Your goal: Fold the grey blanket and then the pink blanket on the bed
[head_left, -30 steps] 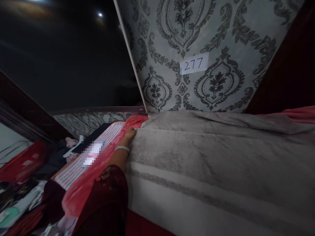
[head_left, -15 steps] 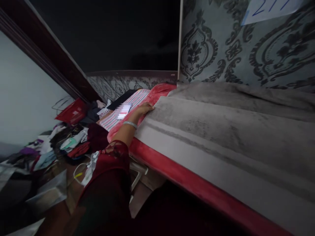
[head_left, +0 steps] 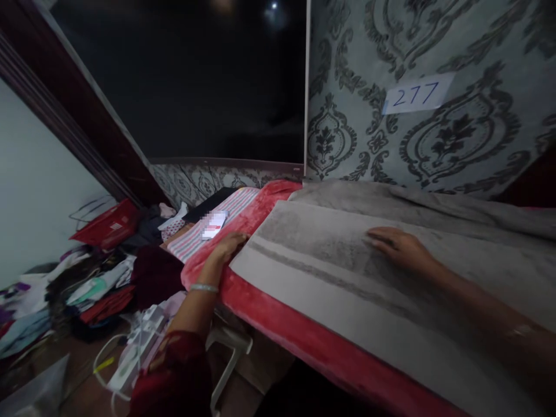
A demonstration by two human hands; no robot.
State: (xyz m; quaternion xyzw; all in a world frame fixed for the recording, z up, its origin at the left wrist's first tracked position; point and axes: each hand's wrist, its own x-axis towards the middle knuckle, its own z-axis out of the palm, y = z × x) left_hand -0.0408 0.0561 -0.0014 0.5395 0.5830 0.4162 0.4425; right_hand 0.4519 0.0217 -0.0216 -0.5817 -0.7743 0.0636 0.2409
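Observation:
A grey plush towel [head_left: 330,231] with a band along its near side lies spread and folded over on a red plush cover [head_left: 304,321]. My left hand [head_left: 232,244] is at the towel's left edge, its fingers closed together on that edge; the fingertips are small and dim. Over the middle of the towel is my right hand [head_left: 397,248], palm down, fingers stretched out and holding nothing. Whether its fingertips press on the cloth is hard to tell.
Left of the towel, a lit phone [head_left: 215,225] lies on a striped cloth [head_left: 186,246]. Piled clothes [head_left: 106,295] and a red basket [head_left: 106,223] stand at the left. A power strip [head_left: 134,353] with white cable is below. A dark screen [head_left: 186,87] rises behind.
My right hand has come into view from the right, over the towel. The left hand has slid along the towel's left edge toward me. The view has tilted up, showing more wall.

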